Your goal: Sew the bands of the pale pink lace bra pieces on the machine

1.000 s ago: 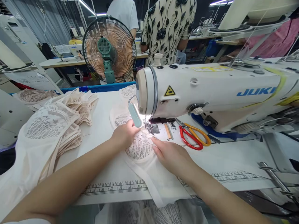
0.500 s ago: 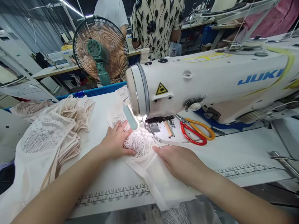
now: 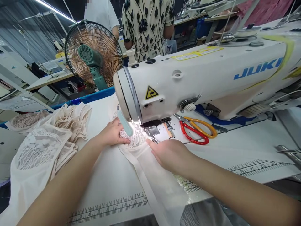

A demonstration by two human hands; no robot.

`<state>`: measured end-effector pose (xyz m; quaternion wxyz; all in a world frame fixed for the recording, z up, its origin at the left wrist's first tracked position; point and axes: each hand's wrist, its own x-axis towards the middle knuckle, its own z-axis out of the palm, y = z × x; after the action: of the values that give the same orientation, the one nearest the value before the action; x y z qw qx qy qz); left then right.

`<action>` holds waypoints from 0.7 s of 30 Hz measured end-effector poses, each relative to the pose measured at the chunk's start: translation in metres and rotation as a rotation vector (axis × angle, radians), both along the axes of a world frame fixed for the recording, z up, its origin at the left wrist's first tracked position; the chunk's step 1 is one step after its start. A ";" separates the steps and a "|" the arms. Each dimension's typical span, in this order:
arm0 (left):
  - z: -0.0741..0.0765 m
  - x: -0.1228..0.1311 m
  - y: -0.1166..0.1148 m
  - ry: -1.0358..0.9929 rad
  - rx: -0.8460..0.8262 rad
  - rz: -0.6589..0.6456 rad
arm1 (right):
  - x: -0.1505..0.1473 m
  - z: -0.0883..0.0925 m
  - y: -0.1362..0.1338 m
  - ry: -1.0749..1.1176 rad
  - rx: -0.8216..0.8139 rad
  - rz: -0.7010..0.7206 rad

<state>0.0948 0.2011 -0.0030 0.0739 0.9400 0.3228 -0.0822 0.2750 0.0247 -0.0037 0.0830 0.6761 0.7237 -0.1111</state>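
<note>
A pale pink lace bra piece lies under the head of the white sewing machine, in the light by the needle area. My left hand rests on the lace's left side, thumb apart from the fingers; its fingertips are partly hidden behind the pale green guard. At the lace's right edge, my right hand pinches the fabric between thumb and fingers. A plain sheer part and a narrow band trail towards me over the table's front edge. The needle itself cannot be made out.
Scissors with red and orange handles lie right of the needle area. Stacked lace bra pieces are at left. A ruler strip runs along the table's front. Beyond stand a fan and people.
The lace has moved further in under the machine head, both hands travelling forward with it. More of the trailing band lies straight towards me. The camera view has shifted slightly.
</note>
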 end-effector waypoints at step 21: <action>-0.014 0.000 -0.124 0.063 0.096 -0.122 | 0.007 -0.007 -0.021 0.105 0.135 0.016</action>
<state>0.0951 0.0773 -0.0170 0.0132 0.9573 0.2708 -0.1006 0.2816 0.0041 -0.0104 -0.0001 0.6677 0.7382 -0.0966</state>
